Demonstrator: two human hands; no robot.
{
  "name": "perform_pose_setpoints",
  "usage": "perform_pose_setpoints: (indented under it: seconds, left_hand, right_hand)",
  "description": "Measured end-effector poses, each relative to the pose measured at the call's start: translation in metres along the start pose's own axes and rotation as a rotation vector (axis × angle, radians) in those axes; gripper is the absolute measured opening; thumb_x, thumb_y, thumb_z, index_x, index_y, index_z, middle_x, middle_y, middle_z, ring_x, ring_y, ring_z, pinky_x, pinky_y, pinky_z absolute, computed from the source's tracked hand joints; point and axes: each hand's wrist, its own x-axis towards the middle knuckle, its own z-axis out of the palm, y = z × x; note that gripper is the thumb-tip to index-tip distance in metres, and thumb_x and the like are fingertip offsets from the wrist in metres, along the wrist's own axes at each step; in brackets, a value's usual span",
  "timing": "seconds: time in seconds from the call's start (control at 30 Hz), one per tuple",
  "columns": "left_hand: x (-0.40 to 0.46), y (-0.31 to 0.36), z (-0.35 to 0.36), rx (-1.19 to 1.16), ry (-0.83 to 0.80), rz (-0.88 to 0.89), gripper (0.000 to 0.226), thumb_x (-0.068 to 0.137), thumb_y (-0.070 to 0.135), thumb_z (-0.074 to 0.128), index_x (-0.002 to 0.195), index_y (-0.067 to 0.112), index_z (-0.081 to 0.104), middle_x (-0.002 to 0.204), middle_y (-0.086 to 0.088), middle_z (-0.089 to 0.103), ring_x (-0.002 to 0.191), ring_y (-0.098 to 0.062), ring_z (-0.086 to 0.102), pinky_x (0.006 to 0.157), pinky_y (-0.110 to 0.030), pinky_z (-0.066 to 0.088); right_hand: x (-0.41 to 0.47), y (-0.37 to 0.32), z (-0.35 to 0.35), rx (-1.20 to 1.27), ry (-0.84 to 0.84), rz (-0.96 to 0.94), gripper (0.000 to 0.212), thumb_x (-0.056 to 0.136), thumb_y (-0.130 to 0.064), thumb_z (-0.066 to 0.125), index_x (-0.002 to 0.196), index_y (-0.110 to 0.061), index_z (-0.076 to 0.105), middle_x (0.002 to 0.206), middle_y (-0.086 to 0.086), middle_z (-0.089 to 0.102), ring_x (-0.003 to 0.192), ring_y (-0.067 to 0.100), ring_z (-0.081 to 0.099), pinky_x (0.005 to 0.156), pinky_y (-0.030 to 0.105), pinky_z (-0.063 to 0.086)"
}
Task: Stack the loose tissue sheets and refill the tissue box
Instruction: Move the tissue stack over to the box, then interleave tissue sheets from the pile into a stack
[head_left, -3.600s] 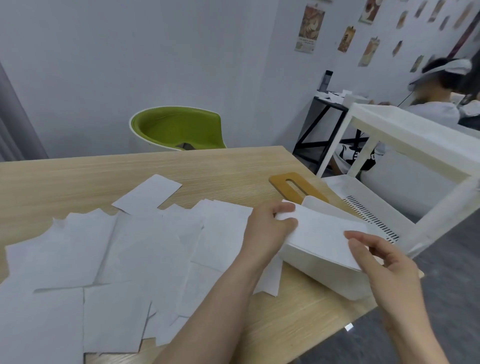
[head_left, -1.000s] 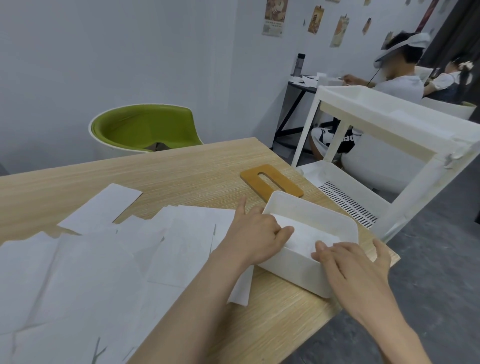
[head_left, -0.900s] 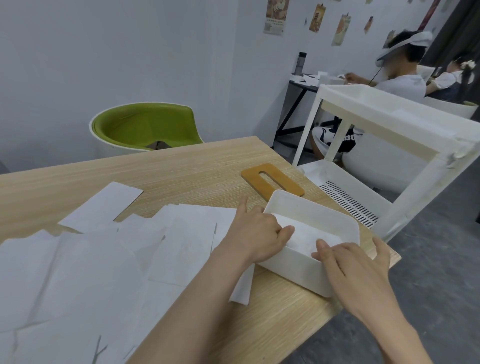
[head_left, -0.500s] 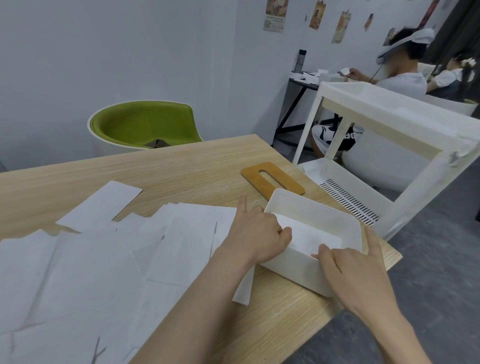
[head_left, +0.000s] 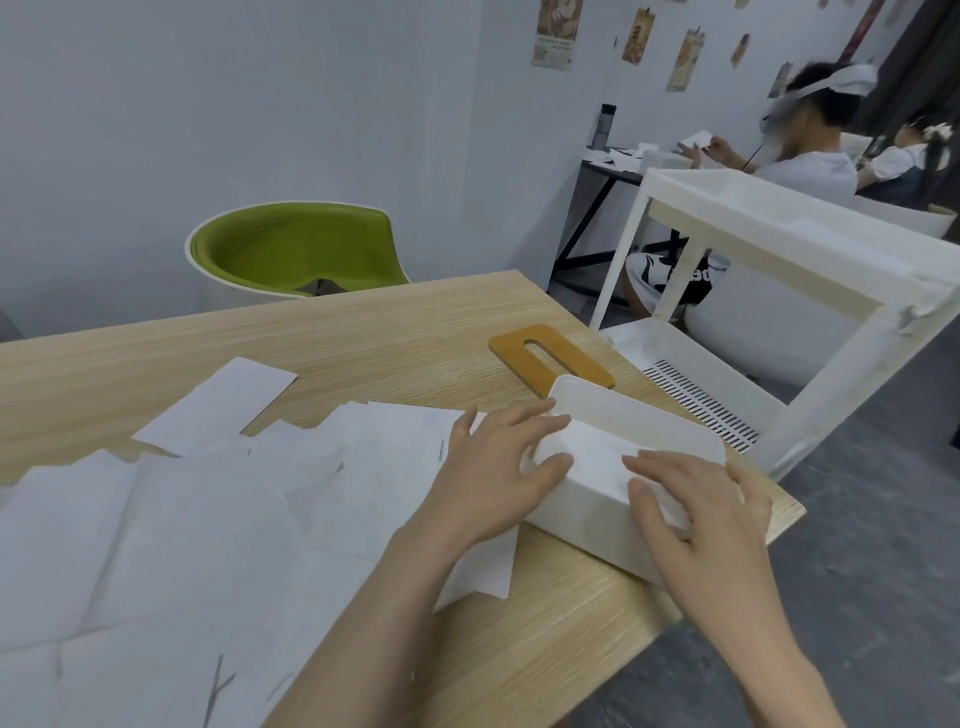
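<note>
Our left hand (head_left: 498, 467) lay with fingers (head_left: 524, 415) loosely spread on the box's near-left corner, while our right hand (head_left: 696, 499) pressed flat, straight fingers on the sheets already inside the white tissue box (head_left: 587, 525) at the bench's (head_left: 363, 338) three-o'clock edge. By our judgement little was done: most loose sheets (head_left: 182, 519) sprawled unstacked at nine o'clock, and the wooden lid (head_left: 550, 358) lay off at twelve.

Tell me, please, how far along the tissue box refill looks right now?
Done: a first batch of tissues sits in the white box. In hand: the left hand and right hand rest flat on them. Left: many loose sheets cover the table, and the wooden lid lies off.
</note>
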Motion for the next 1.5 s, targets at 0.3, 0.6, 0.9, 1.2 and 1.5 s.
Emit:
perform_pose_setpoints:
  seconds: [0.3, 0.6, 0.9, 1.2, 1.5]
  left_hand:
    - [-0.071, -0.038, -0.040, -0.074, 0.230, -0.114, 0.037, 0.098, 0.034, 0.053, 0.135, 0.038, 0.053, 0.143, 0.021, 0.044, 0.130, 0.006, 0.038, 0.114, -0.043, 0.029]
    - [-0.148, -0.082, -0.073, 0.068, 0.396, -0.296, 0.048, 0.088, 0.053, 0.039, 0.128, 0.038, 0.058, 0.131, 0.020, 0.054, 0.121, 0.001, 0.048, 0.112, -0.043, 0.030]
    - [-0.166, -0.109, -0.056, 0.188, 0.446, -0.312, 0.063, 0.083, 0.058, 0.025, 0.129, 0.033, 0.060, 0.135, 0.017, 0.052, 0.135, 0.001, 0.032, 0.116, -0.038, 0.006]
    - [-0.165, -0.120, -0.045, 0.181, 0.479, -0.287, 0.059, 0.084, 0.055, 0.028, 0.124, 0.030, 0.064, 0.134, 0.015, 0.054, 0.134, 0.006, 0.027, 0.117, -0.033, -0.005]
    - [-0.168, -0.115, -0.047, 0.148, 0.477, -0.291, 0.059, 0.083, 0.055, 0.028, 0.124, 0.030, 0.064, 0.134, 0.015, 0.054, 0.136, 0.002, 0.030, 0.117, -0.027, -0.008]
  right_hand:
    - [-0.012, -0.053, 0.022, 0.264, -0.056, -0.095, 0.030, 0.087, -0.042, 0.046, 0.108, -0.032, 0.066, 0.121, -0.016, 0.051, 0.121, 0.003, 0.037, 0.099, 0.033, 0.033]
    - [-0.026, -0.100, 0.066, 0.193, -0.179, -0.152, 0.044, 0.082, -0.048, 0.036, 0.111, -0.032, 0.065, 0.119, -0.019, 0.048, 0.124, 0.010, 0.034, 0.096, 0.020, 0.016]
    - [-0.035, -0.111, 0.103, 0.174, -0.437, 0.033, 0.052, 0.090, -0.044, 0.057, 0.138, -0.029, 0.044, 0.132, -0.016, 0.048, 0.126, 0.009, 0.031, 0.091, 0.021, 0.019]
    - [-0.032, -0.129, 0.109, 0.681, -0.372, 0.408, 0.034, 0.085, -0.020, 0.069, 0.117, -0.021, 0.060, 0.089, -0.009, 0.056, 0.088, 0.011, 0.054, 0.079, 0.022, 0.042]
    - [-0.019, -0.141, 0.106, 0.866, -0.378, 0.593, 0.038, 0.091, 0.004, 0.050, 0.118, -0.018, 0.065, 0.060, -0.009, 0.049, 0.045, 0.012, 0.047, 0.043, 0.017, 0.041]
